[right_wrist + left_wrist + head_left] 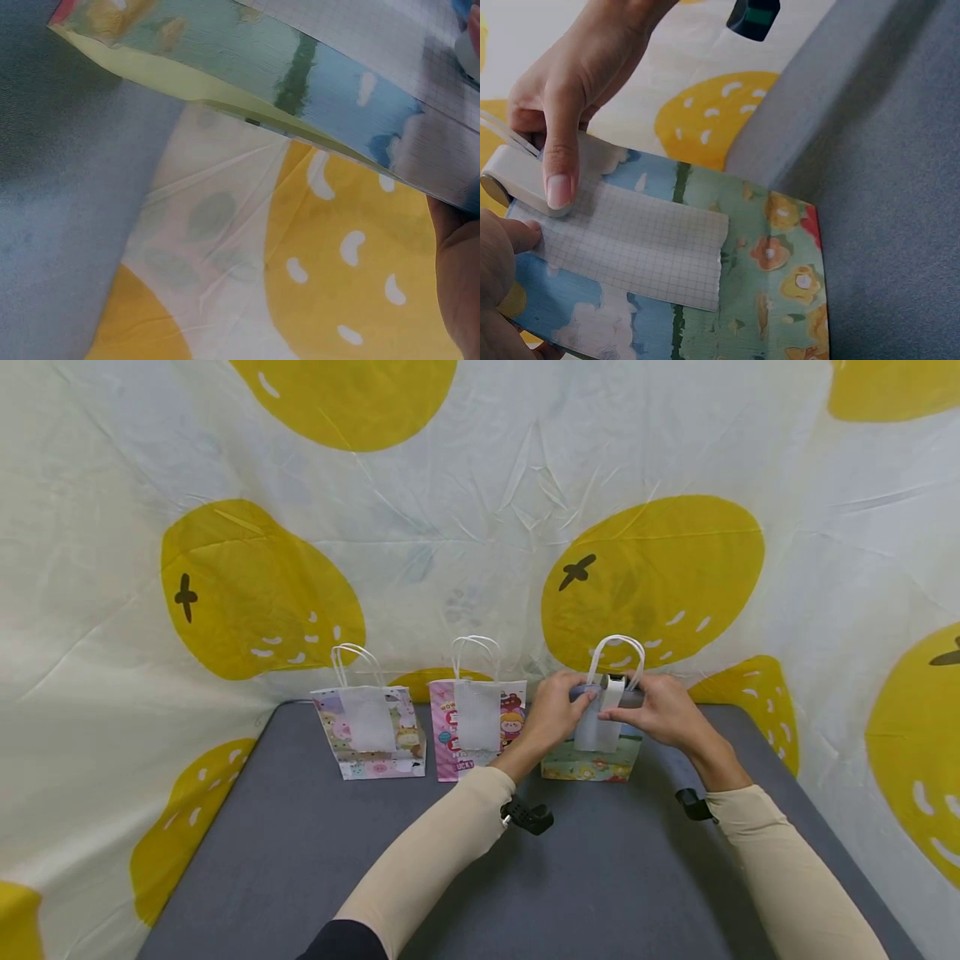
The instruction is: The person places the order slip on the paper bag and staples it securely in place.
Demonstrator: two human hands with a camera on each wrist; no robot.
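Note:
A green and blue paper bag [585,766] printed with flowers stands at the right of a row, white cord handles [617,640] up. A white grid-paper slip [637,247] lies flat on its front panel. With my left hand [557,708] I pinch the bag's top edge, thumb on the slip's upper corner. My right hand [670,710] grips a small white stapler [612,692] at the top edge over the slip, thumb pressing on its body. Its fingers behind the bag are mostly hidden. In the right wrist view the bag's side fold [172,82] shows.
To the left stand a pink cartoon bag [444,735] and an animal-print bag [408,739], each with a white slip on its front. All are near the back of the grey table [300,860]. A lemon-print cloth [450,577] hangs behind.

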